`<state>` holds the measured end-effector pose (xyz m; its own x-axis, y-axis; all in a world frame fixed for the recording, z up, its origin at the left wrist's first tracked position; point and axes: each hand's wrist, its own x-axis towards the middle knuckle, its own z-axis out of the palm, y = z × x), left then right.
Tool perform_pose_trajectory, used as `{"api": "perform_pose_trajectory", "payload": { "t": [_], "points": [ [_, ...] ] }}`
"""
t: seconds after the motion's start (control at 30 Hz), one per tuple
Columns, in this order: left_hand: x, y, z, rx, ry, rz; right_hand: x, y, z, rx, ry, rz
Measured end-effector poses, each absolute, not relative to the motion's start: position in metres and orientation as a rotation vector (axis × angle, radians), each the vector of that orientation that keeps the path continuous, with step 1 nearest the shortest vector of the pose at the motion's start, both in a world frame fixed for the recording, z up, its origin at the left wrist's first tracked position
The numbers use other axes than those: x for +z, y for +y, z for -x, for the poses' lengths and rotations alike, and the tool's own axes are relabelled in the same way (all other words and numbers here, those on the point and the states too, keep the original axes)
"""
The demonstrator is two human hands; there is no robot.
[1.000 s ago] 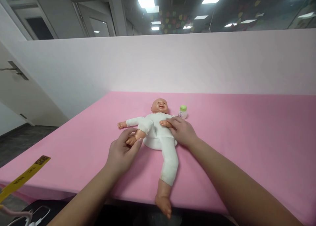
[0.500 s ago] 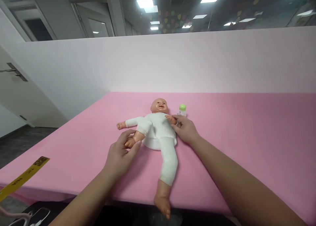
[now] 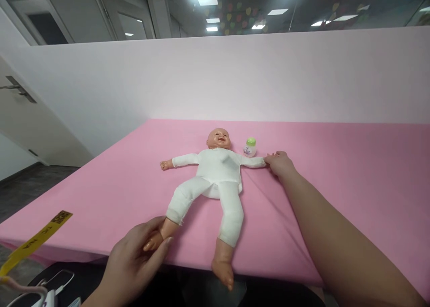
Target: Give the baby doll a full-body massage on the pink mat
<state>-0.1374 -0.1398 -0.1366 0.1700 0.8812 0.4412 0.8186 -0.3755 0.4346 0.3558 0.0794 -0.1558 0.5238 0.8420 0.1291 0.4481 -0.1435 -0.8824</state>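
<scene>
One door [image 3: 35, 123] at far left, well beyond the left hand [image 3: 134, 253], pale, with a metal handle [image 3: 20, 89]. Nearer, out to the left of the same hand, a yellow tag [image 3: 33, 243] with black print, just above a pinkish cable [image 3: 28, 289].

Next, the left hand itself: closed round one foot [image 3: 169, 228] of the doll [image 3: 220, 168], thumb along one side, fingers along the other, toes showing between. From that grip, a white-covered leg slanting away to the right, up to the hips. Farther off than the left hand, one arm of the doll stretched out leftward, resting on the pink cloth [image 3: 336, 172].

Between the two hands, the doll's body: on its back, face up, in white, chest about level with the right hand [image 3: 281, 164] and head [image 3: 219, 139] beyond both. To the right of the left hand and apart from it, the other leg, pointing nearward, foot out past the cloth's near edge.

Just beyond and left of the right hand, not touching it, a jar [image 3: 250, 147] with a green lid, upright beside the doll's shoulder.

Then the right hand: gripping the doll's other hand, that arm drawn straight out sideways. Under its forearm and farther right, more pink cloth; behind everything, beyond both hands, a white wall [image 3: 235, 78].
</scene>
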Motion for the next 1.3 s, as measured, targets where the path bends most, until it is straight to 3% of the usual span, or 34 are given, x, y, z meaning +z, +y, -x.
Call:
{"api": "perform_pose_trajectory", "payload": {
  "t": [0.17, 0.4, 0.83, 1.0, 1.3],
  "points": [
    [-0.134, -0.138, 0.128, 0.916, 1.692, -2.256, -0.147, 0.073, -0.353, 0.494, -1.096, 1.936],
    [-0.111, -0.111, 0.104, 1.115, 1.636, -2.167, -0.118, 0.063, -0.314, 0.246, -1.138, 1.680],
    [-0.073, -0.032, 0.028, 1.012, 1.549, -2.213, -0.122, 0.037, -0.233, -0.082, -2.148, 1.345],
    [-0.070, -0.040, 0.029, 0.965, 1.543, -2.259, -0.126, 0.039, -0.239, 0.057, -1.995, 1.398],
    [-0.088, -0.112, 0.083, 1.049, 1.382, -2.235, -0.139, 0.069, -0.309, 0.363, -1.248, 1.554]
  ]
}}
